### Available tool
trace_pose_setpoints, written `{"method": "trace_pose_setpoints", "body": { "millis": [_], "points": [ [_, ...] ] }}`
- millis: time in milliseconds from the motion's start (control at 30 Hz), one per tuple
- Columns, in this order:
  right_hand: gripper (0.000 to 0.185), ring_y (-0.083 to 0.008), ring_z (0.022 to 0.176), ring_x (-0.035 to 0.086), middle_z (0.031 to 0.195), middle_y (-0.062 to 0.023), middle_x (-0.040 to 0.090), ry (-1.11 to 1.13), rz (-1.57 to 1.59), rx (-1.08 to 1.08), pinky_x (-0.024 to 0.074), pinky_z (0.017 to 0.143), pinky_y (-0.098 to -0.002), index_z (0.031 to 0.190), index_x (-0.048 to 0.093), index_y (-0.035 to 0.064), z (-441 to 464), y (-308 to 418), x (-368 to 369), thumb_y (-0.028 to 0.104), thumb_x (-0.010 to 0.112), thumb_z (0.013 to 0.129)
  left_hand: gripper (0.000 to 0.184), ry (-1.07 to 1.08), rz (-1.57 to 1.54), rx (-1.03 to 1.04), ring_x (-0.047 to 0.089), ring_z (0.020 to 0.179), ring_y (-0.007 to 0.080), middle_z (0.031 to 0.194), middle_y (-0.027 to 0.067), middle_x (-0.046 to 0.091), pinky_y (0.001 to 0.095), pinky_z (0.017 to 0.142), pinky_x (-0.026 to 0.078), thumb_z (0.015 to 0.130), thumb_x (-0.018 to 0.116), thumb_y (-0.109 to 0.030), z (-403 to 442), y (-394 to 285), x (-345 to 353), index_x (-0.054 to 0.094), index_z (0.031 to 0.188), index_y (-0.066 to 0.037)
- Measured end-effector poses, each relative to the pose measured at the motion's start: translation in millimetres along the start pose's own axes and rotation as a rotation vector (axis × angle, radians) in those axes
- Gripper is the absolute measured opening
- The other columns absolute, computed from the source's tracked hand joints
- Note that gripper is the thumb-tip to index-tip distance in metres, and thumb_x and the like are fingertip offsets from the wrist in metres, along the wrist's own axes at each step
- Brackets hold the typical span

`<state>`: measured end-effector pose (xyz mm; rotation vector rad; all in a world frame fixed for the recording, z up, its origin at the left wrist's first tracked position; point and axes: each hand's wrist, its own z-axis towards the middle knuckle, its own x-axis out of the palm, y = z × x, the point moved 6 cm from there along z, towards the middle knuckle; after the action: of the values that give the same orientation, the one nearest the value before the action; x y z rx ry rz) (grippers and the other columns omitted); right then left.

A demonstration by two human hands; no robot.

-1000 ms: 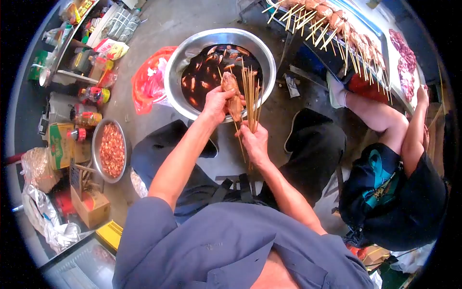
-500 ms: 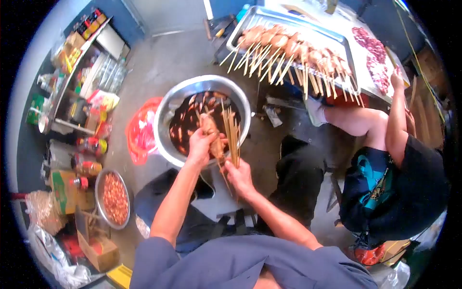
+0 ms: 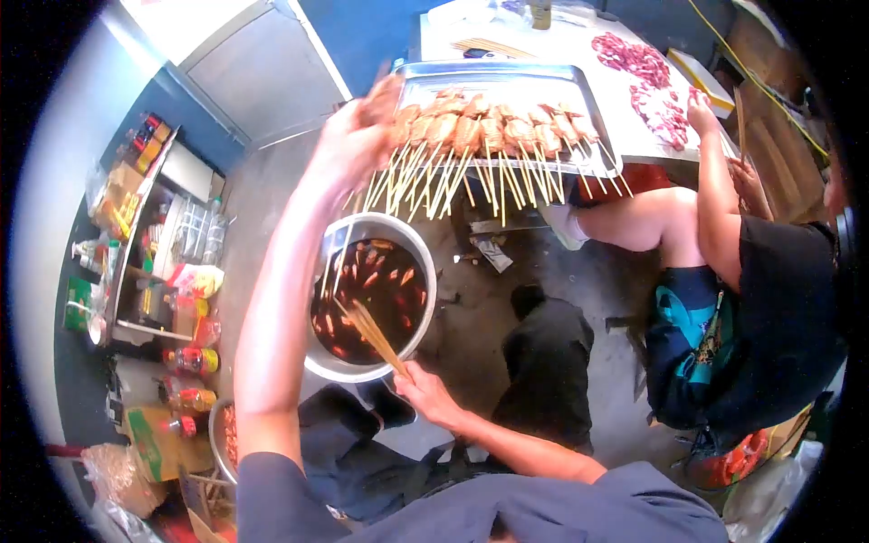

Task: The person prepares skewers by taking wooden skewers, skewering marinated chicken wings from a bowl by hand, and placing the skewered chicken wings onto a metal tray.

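Observation:
My left hand is raised at the left end of a metal tray, closed on a meat skewer blurred by motion. Its thin sticks trail down over the bowl. On the tray lies a row of skewered meat pieces, their sticks poking out over the near edge. My right hand grips a bundle of bamboo skewers by one end, the other end angled over the metal bowl. Dark liquid with floating pieces of meat fills that bowl.
A person sits at right, one hand by sliced red meat on the white table. At left stand a shelf with bottles, a cardboard box and another bowl of meat, partly hidden by my arm.
My left hand has lifted the meat skewer from over the bowl up to the tray's left end. My right hand still holds the bamboo skewers, now tilted left. The view has shifted.

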<state>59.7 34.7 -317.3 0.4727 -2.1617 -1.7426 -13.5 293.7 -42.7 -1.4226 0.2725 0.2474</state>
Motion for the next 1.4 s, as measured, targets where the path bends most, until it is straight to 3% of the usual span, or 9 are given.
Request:
{"method": "trace_pose_setpoints", "body": {
  "millis": [267,433,567,633,733,833,1000,1300,1400],
  "points": [
    [0.027,-0.02,0.063,0.059,0.068,-0.0076,0.059,0.065,0.03,0.078,0.0466,0.059,-0.0363,0.086,0.052,0.0029,1,-11,-10,0.028,0.048,0.095,0.032,0.305,0.55,0.008,0.066,0.072,0.0292,0.09,0.0211,0.068,0.0393,0.07,0.051,0.076,0.059,-0.024,99,10,168,0.066,0.09,0.003],
    [0.022,-0.0188,0.066,0.059,0.067,-0.0064,0.062,-0.108,0.023,0.141,0.0464,0.062,-0.0343,0.08,0.055,0.0027,0,-4,-35,0.023,0.053,0.089,0.038,0.179,0.534,0.229,0.057,0.068,0.0165,0.073,0.0072,0.063,0.0348,0.061,0.046,0.074,0.071,-0.038,113,3,167,0.067,0.087,-0.002],
    [0.017,-0.0201,0.064,0.061,0.068,-0.0087,0.062,-0.19,0.052,0.098,0.0487,0.06,-0.0365,0.086,0.054,0.0013,0,-9,-41,0.018,0.052,0.089,0.015,-0.107,0.286,0.506,0.057,0.069,0.01,0.074,0.0014,0.063,0.0263,0.061,0.045,0.082,0.066,-0.017,74,-21,61,0.066,0.085,-0.003],
    [0.015,-0.0174,0.065,0.06,0.069,-0.0081,0.062,-0.188,0.083,0.108,0.0483,0.061,-0.0341,0.088,0.054,0.0007,-1,-2,-41,0.015,0.051,0.087,0.026,-0.38,0.233,0.308,0.061,0.081,0.0189,0.089,0.0078,0.064,0.0335,0.074,0.052,0.083,0.07,-0.02,33,-5,-9,0.064,0.101,-0.003],
    [0.017,-0.0156,0.064,0.059,0.069,-0.0061,0.061,-0.176,0.134,0.15,0.048,0.062,-0.0322,0.096,0.055,0.0011,0,-1,-39,0.015,0.052,0.087,0.009,-0.677,0.192,0.205,0.059,0.067,0.0102,0.073,0.0032,0.065,0.0239,0.057,0.044,0.083,0.062,-0.01,-37,74,-98,0.064,0.089,-0.005],
    [0.017,-0.0157,0.064,0.058,0.069,-0.0058,0.062,-0.165,0.133,0.162,0.0482,0.062,-0.0328,0.097,0.053,0.0015,3,-7,-36,0.015,0.055,0.087,0.012,-0.531,0.473,-0.108,0.062,0.063,0.0169,0.066,0.0107,0.064,0.0314,0.061,0.049,0.079,0.058,-0.01,-108,201,-126,0.064,0.084,-0.002],
    [0.019,-0.0156,0.064,0.058,0.07,-0.0062,0.062,-0.194,0.087,0.198,0.0484,0.061,-0.0329,0.097,0.053,0.0013,3,-16,-34,0.016,0.057,0.086,0.026,-0.152,1.008,-0.519,0.061,0.094,0.0389,0.097,0.0208,0.063,0.0481,0.082,0.048,0.075,0.06,-0.021,-202,330,-105,0.06,0.094,-0.003],
    [0.017,-0.0134,0.065,0.058,0.07,-0.0036,0.061,-0.192,0.085,0.173,0.048,0.062,-0.0288,0.093,0.054,0.003,5,-22,-31,0.017,0.06,0.085,0.031,-0.007,0.799,-0.786,0.062,0.1,0.0335,0.104,0.0186,0.065,0.0417,0.087,0.049,0.074,0.062,-0.021,-209,351,-79,0.068,0.1,-0.006],
    [0.014,-0.012,0.062,0.055,0.069,-0.0022,0.06,-0.175,0.141,0.17,0.0459,0.058,-0.0274,0.091,0.054,0.0041,6,-19,-24,0.017,0.059,0.086,0.032,0.021,0.821,-0.589,0.062,0.097,0.0352,0.097,0.0174,0.067,0.042,0.086,0.049,0.068,0.064,-0.022,-210,373,-69,0.069,0.095,-0.005]
  ]
}}
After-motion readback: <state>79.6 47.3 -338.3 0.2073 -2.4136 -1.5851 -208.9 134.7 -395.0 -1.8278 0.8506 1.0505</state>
